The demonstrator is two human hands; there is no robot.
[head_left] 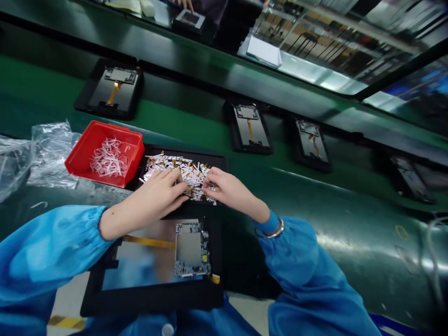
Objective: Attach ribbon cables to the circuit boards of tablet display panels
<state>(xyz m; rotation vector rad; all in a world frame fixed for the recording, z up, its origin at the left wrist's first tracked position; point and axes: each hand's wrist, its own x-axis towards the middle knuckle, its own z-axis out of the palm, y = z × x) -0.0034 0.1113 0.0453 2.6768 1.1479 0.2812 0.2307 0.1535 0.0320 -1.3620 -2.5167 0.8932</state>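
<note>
Many small white-and-amber flex cables (191, 173) lie heaped in a black tray (220, 163). My left hand (159, 191) reaches over the near left of the heap, its fingers curled into the pieces; what they grip is hidden. At the heap's right side, my right hand (227, 186) has thumb and fingers pinched together, touching the pieces. Anything in that pinch is too small to make out. Below my hands, a tablet screen assembly (140, 266) rests in a black frame. It carries a circuit board (191, 249) and an orange ribbon cable (150, 241), partly under my left forearm.
Left of the tray stands a red bin (79, 156) holding white paper strips (110, 158), beside clear plastic bags (51, 149). Several similar devices, such as one at the left (114, 91) and another mid-belt (249, 126), sit along the green conveyor. Across it, another person's hand (185, 4) touches a device.
</note>
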